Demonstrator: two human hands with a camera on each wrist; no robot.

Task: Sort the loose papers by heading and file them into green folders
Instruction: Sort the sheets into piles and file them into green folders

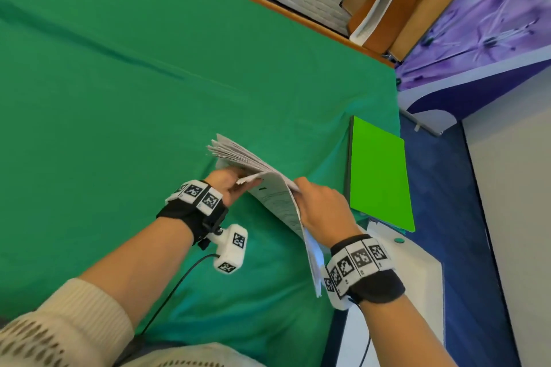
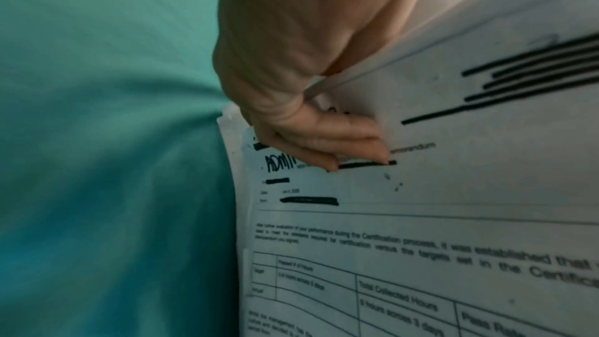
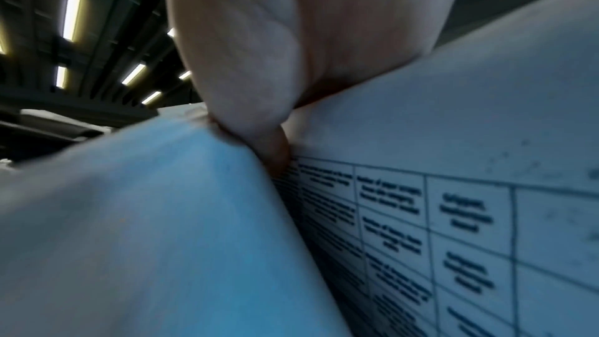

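The loose papers (image 1: 262, 179) are all in one fanned stack above the green-covered tabletop (image 1: 119, 98), our left hand (image 1: 229, 185) and right hand (image 1: 320, 205) gripping it, so sorting seems barely begun, with the green folder (image 1: 378, 176) closed beside us.

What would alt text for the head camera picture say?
Two hands, the left hand and right hand, hold a stack of papers above a green cloth, leafing through it. A green folder lies closed to the right.
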